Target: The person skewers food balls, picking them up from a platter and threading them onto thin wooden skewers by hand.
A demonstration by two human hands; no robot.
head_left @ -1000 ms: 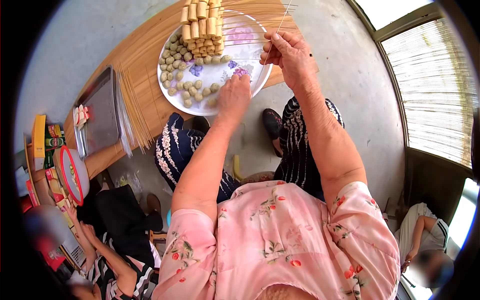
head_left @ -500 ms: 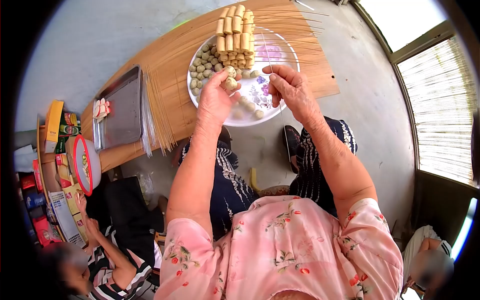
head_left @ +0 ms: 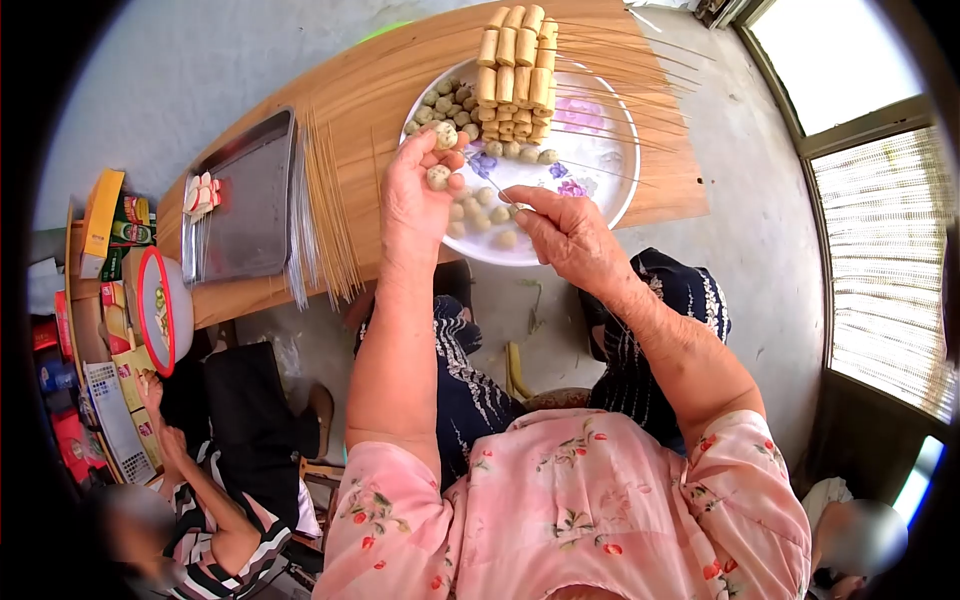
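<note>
My left hand (head_left: pixel 416 200) is closed around speckled pale-green balls: one ball (head_left: pixel 445 135) shows at the fingertips and another (head_left: pixel 438 178) by the thumb. In a pinch, my right hand (head_left: pixel 570 238) grips a thin skewer (head_left: pixel 494 183), whose tip points up and left toward the left hand. Both hands are over the near side of a white flowered tray (head_left: pixel 625 150). On the tray, more speckled balls (head_left: pixel 480 212) lie below the hands, with darker ones (head_left: pixel 440 97) at its left. Skewered tan rolls (head_left: pixel 515 75) are stacked at the back, their sticks pointing right.
Loose skewers (head_left: pixel 325 210) lie beside a metal tray (head_left: pixel 245 215) on the wooden table (head_left: pixel 350 95). Red-and-white pieces (head_left: pixel 202 195) sit at that tray's edge. A red-rimmed bowl (head_left: pixel 187 310) and a seated person (head_left: pixel 225 500) are at left; another person is at lower right.
The skewer has swung from nearly upright to pointing up-left. My right hand has come lower and turned toward the left hand, which still holds the balls. The whole view has shifted slightly.
</note>
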